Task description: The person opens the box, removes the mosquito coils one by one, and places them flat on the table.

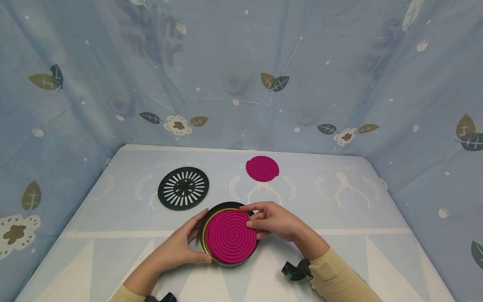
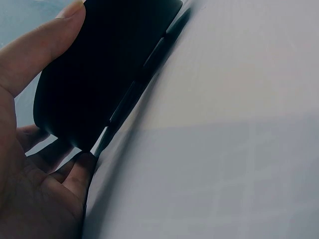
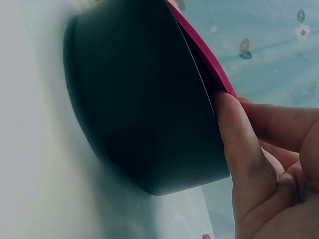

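In the head view, a round black tin [image 1: 222, 205] with a yellowish inner ring sits on the table. Over its mouth lies a magenta mosquito coil [image 1: 231, 237], tilted, its right edge raised. My left hand [image 1: 179, 247] grips the tin's left side, thumb in front and fingers behind; the left wrist view shows them around the dark wall [image 2: 109, 64]. At the coil's right edge, my right hand [image 1: 277, 222] pinches it between thumb and fingers. A gap shows between coil and tin rim in the right wrist view.
A black slotted round lid [image 1: 161, 188] lies behind the tin to the left. Farther back, a second magenta coil [image 1: 262, 169] lies flat on the patterned tablecloth [image 1: 320, 243]. Blue printed curtains [image 1: 234, 54] enclose the table at the back and sides.
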{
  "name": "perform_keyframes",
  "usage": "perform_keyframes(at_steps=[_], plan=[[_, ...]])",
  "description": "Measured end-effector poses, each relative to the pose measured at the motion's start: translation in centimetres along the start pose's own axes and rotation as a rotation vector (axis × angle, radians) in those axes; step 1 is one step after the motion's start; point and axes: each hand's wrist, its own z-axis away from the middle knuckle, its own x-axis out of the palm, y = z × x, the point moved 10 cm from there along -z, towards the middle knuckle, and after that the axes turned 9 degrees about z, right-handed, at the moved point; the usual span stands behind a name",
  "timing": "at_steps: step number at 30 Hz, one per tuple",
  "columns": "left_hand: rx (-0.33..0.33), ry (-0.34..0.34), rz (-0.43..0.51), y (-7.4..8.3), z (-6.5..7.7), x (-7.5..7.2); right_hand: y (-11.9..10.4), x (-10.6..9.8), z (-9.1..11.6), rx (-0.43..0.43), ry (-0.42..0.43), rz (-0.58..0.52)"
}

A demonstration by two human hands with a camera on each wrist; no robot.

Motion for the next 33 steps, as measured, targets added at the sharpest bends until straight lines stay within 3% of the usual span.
perform_keyframes(at_steps=[12, 33], plan=[[0.0, -0.001, 0.003, 0.0, 0.1, 0.0, 0.5, -0.5, -0.1, -0.025, 0.042, -0.051], [0.001, -0.011, 0.023, 0.1, 0.2, 0.1, 0.5, -3.8, 0.9, -0.099, 0.224, -0.134]])
